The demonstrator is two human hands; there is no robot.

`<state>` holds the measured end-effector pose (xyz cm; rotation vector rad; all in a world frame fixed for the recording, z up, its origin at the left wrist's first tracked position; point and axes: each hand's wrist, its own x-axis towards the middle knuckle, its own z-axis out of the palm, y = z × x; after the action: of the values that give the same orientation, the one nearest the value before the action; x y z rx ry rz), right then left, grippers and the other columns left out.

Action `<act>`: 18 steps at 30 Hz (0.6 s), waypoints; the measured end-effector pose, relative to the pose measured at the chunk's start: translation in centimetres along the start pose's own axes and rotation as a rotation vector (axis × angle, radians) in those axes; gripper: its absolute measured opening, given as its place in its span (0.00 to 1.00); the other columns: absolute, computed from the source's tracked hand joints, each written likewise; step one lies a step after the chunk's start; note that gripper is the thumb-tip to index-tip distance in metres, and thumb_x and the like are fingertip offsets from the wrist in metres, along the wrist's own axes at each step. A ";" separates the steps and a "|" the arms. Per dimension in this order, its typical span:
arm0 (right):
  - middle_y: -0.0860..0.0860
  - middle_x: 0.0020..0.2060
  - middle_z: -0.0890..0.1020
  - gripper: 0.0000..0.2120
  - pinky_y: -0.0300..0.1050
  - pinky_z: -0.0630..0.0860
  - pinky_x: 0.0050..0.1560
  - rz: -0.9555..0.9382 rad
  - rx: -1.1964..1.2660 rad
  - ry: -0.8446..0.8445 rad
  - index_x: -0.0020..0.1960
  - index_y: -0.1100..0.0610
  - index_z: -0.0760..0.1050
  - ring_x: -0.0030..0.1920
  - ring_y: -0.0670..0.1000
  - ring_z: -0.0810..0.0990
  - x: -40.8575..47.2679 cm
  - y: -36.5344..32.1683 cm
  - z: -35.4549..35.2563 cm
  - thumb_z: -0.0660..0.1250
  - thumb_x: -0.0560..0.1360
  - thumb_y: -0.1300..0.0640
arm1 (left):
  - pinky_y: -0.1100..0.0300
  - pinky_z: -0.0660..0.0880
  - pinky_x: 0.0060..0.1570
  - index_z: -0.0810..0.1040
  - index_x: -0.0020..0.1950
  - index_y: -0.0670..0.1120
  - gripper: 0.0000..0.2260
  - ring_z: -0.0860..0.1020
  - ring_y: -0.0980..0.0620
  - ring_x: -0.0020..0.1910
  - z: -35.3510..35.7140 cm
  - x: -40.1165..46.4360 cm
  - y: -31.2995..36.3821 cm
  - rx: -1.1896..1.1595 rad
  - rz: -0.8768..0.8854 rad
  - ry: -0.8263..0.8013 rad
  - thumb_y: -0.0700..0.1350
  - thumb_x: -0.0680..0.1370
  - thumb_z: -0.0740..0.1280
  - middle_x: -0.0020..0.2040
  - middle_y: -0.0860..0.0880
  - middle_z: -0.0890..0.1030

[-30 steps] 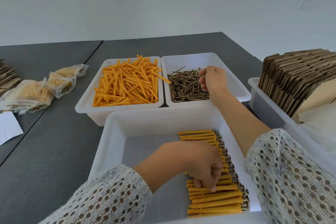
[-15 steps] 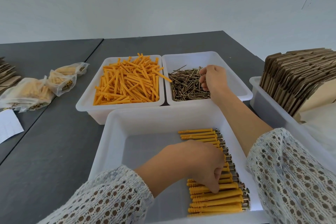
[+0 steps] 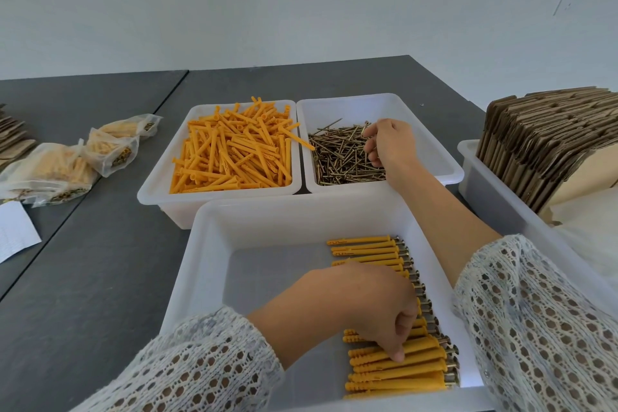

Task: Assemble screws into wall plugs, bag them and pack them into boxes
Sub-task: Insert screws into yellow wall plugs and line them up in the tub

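Mid-assembly: left hand fingers pressing the row of assembled plugs in the near bin, right hand pinching screws from their bin, loose plugs plentiful, bagging and flat boxes mostly ahead.

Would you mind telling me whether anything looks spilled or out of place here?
One orange wall plug sticks out of its tray, its tip lying over the rim into the screw tray. Otherwise nothing looks spilled.
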<state>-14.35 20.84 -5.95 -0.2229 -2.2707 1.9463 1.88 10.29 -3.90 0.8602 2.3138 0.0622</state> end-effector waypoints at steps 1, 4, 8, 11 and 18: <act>0.53 0.29 0.76 0.17 0.36 0.69 0.24 0.000 -0.001 0.000 0.47 0.62 0.77 0.26 0.47 0.70 0.0 0.0 0.0 0.50 0.82 0.60 | 0.61 0.67 0.35 0.81 0.54 0.43 0.10 0.76 0.52 0.45 0.6 1.8 -0.6 -0.137 -0.010 0.038 0.47 0.77 0.73 0.47 0.47 0.82; 0.53 0.29 0.76 0.17 0.37 0.68 0.25 0.001 -0.002 -0.006 0.47 0.62 0.77 0.26 0.47 0.70 0.0 0.0 0.0 0.50 0.82 0.60 | 0.62 0.66 0.35 0.80 0.54 0.40 0.09 0.74 0.53 0.42 1.8 3.1 1.1 -0.205 0.124 0.026 0.44 0.76 0.73 0.41 0.50 0.77; 0.53 0.29 0.76 0.17 0.37 0.69 0.25 -0.003 -0.009 -0.008 0.46 0.61 0.77 0.26 0.47 0.70 0.0 0.0 0.0 0.50 0.82 0.60 | 0.61 0.67 0.35 0.80 0.51 0.41 0.08 0.72 0.55 0.38 2.6 3.2 1.8 -0.244 0.162 0.047 0.44 0.76 0.73 0.37 0.55 0.74; 0.53 0.29 0.76 0.17 0.37 0.69 0.25 -0.004 -0.007 -0.010 0.46 0.62 0.77 0.26 0.47 0.70 0.0 0.0 0.1 0.50 0.82 0.60 | 0.58 0.68 0.37 0.79 0.46 0.45 0.08 0.72 0.56 0.36 1.7 3.1 1.0 -0.246 0.117 0.191 0.49 0.79 0.70 0.36 0.55 0.73; 0.53 0.28 0.76 0.17 0.36 0.68 0.23 -0.009 -0.008 -0.017 0.46 0.61 0.77 0.25 0.47 0.70 -0.1 0.1 0.0 0.50 0.82 0.59 | 0.53 0.74 0.44 0.79 0.51 0.43 0.09 0.78 0.47 0.46 1.4 3.8 -1.0 -0.110 -0.070 0.265 0.49 0.81 0.67 0.47 0.46 0.81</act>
<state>-14.24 20.81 -6.01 -0.1973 -2.2857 1.9427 0.00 11.49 -7.38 0.7530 2.5567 0.2857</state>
